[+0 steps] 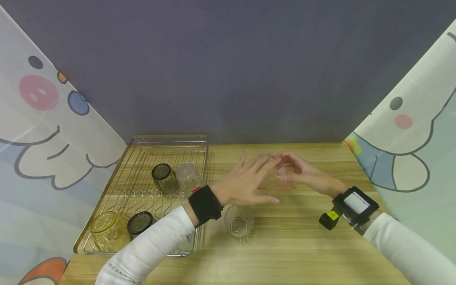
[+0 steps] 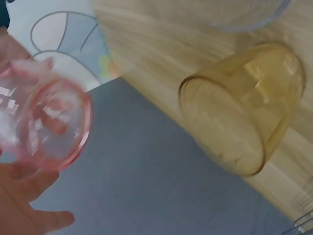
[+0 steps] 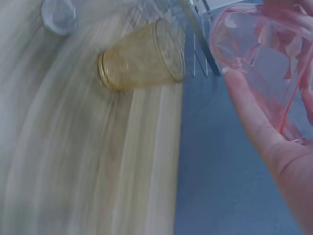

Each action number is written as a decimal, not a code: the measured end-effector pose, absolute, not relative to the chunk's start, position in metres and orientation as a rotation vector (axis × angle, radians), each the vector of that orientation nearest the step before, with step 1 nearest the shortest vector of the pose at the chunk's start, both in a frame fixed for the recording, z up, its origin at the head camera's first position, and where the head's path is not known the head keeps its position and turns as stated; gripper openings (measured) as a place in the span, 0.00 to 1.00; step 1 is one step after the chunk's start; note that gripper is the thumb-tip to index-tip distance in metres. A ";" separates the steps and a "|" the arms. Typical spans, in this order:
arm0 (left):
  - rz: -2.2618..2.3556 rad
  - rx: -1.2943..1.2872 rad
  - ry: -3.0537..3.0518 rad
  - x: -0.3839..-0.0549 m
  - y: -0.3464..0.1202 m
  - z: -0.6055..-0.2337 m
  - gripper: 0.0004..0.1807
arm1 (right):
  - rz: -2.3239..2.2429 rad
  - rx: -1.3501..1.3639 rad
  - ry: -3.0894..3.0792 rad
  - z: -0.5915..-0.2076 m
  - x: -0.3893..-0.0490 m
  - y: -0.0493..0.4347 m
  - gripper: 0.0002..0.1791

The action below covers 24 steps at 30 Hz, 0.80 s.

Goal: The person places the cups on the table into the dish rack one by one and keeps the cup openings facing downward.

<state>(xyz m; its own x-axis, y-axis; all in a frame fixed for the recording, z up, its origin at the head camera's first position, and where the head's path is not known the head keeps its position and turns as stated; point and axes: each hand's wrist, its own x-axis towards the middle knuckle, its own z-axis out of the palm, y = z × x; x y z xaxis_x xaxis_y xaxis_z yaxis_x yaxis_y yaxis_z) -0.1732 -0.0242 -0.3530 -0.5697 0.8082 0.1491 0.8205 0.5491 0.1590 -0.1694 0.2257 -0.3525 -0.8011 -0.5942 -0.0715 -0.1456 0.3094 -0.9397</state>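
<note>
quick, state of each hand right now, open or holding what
Left hand: open, fingers extended beside the pink glass; whether they touch it is unclear.
Right hand: holding the pink glass.

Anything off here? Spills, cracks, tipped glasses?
Nothing stands out: the clear glass and amber glass stand upright on the table, the right hand grips the pink glass, and no spill or crack shows. Blur could hide fine damage.
</note>
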 end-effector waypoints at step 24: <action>-1.935 -0.968 -2.268 -0.168 -0.031 -0.374 0.30 | -1.974 -0.627 1.708 -0.356 -0.162 0.184 0.23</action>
